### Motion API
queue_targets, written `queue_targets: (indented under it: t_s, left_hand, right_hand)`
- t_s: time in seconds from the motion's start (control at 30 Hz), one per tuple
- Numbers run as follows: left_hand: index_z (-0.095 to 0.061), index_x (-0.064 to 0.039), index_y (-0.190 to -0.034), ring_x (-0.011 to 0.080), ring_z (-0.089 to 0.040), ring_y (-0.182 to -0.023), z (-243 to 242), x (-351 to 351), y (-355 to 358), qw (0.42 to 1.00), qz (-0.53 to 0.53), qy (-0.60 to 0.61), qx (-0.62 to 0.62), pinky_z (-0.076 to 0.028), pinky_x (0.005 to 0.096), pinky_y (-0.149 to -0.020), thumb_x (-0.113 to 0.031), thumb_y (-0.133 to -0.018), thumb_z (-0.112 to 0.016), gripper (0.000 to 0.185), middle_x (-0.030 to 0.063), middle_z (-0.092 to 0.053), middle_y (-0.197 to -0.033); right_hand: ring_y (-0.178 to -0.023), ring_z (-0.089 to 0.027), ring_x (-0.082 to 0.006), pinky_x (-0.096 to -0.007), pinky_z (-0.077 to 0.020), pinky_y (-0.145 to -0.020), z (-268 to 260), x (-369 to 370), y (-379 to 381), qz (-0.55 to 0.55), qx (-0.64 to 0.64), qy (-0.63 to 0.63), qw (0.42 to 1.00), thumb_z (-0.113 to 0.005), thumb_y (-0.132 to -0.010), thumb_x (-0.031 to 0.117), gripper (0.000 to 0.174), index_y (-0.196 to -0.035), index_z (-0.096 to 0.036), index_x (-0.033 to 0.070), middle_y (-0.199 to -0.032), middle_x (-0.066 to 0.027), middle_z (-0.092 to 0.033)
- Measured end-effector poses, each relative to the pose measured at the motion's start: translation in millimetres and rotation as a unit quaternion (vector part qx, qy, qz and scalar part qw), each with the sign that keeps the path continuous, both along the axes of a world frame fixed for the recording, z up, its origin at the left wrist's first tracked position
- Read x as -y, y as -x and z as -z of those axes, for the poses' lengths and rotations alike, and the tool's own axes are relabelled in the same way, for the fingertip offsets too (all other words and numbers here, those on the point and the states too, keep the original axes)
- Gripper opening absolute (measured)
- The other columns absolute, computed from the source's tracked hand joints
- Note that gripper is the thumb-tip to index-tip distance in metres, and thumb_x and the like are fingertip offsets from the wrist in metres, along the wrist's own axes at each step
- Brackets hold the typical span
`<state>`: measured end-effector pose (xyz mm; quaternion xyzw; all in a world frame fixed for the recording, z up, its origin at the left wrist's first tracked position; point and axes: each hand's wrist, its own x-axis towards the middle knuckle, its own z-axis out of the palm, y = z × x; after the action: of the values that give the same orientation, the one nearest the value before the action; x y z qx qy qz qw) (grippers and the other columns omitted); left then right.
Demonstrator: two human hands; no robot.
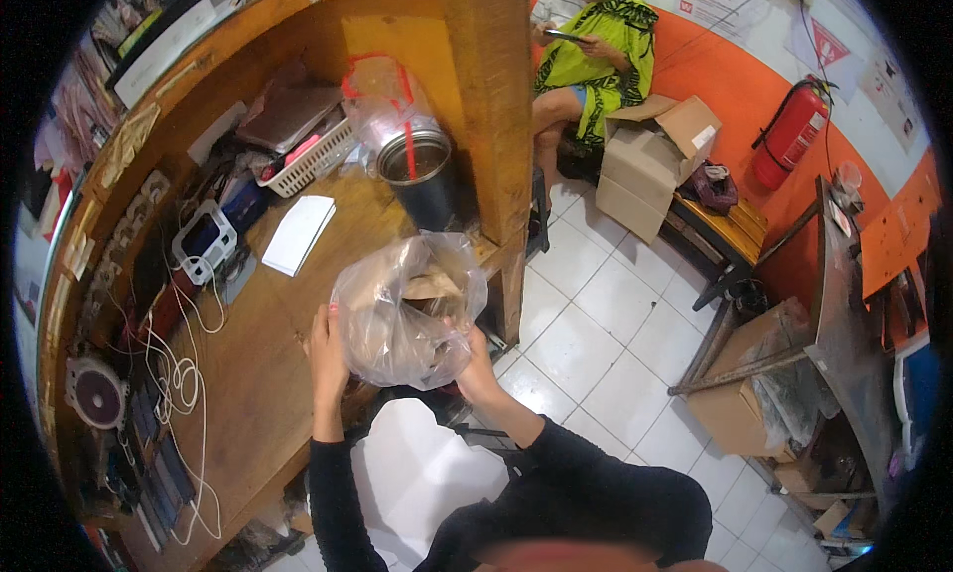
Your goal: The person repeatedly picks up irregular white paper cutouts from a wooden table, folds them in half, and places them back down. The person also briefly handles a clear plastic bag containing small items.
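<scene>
Both of my hands hold a clear plastic bag (372, 304) above the near edge of the wooden desk (275, 378). Inside it a brown paper-like item (433, 285) shows through; creases and glare hide the rest. My left hand (330, 348) grips the bag's left side. On the lower right, my right hand (476, 367) has its fingers at the rim of the plastic. Just beyond the bag stands a dark tumbler (424, 192), with a red straw and a crumpled red-edged plastic bag by its rim.
White paper (299, 234) lies near a plastic basket (309, 159). A tangled white cable (179, 393) runs along the desk's left. A wooden partition (488, 110) rises at the right. Beyond it sits a person (595, 58) near a cardboard box (640, 177); a fire extinguisher (793, 132) hangs on the wall.
</scene>
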<state>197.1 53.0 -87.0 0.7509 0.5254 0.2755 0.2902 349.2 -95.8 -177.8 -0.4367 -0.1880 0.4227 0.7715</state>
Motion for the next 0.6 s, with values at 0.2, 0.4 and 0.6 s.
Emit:
queue_targets:
  t_s: [0.2, 0.4, 0.6]
  left_hand:
    - [-0.049, -0.007, -0.140, 0.0357, -0.050, -0.126, 52, 2, -5, 0.997, 0.058, -0.047, 0.003, -0.027, 0.0569, -0.106, -0.039, -0.105, -0.036, 0.050, 0.0159, -0.048, -0.144]
    - [-0.047, -0.006, -0.141, 0.0311, -0.050, -0.127, 52, 27, -13, 0.989, 0.107, 0.013, 0.100, -0.033, 0.0496, -0.107, -0.035, -0.104, -0.042, 0.048, 0.0150, -0.049, -0.143]
    - [-0.045, -0.006, -0.142, 0.0303, -0.050, -0.128, 49, 92, -54, 0.902, 0.107, 0.216, 0.358, -0.034, 0.0486, -0.107, -0.035, -0.104, -0.042, 0.048, 0.0142, -0.049, -0.143]
  right_hand:
    - [-0.113, -0.057, -0.0165, -0.0322, -0.0500, -0.092, 27, 7, 11, 0.055, 0.070, -0.059, 0.994, -0.061, -0.099, 0.024, 0.047, -0.139, -0.043, 0.006, -0.125, -0.0050, -0.056]
    - [-0.120, -0.051, -0.0262, -0.0385, -0.0384, -0.105, -27, 48, -7, -0.012, 0.136, -0.055, 0.989, -0.051, -0.099, 0.017, 0.035, -0.128, -0.053, -0.003, -0.129, -0.0190, -0.054]
    - [-0.104, -0.055, -0.0233, -0.0383, -0.0452, -0.093, -102, 98, -52, -0.001, 0.186, 0.098, 0.978, -0.042, -0.100, 0.022, 0.038, -0.121, -0.053, -0.008, -0.119, -0.0192, -0.058]
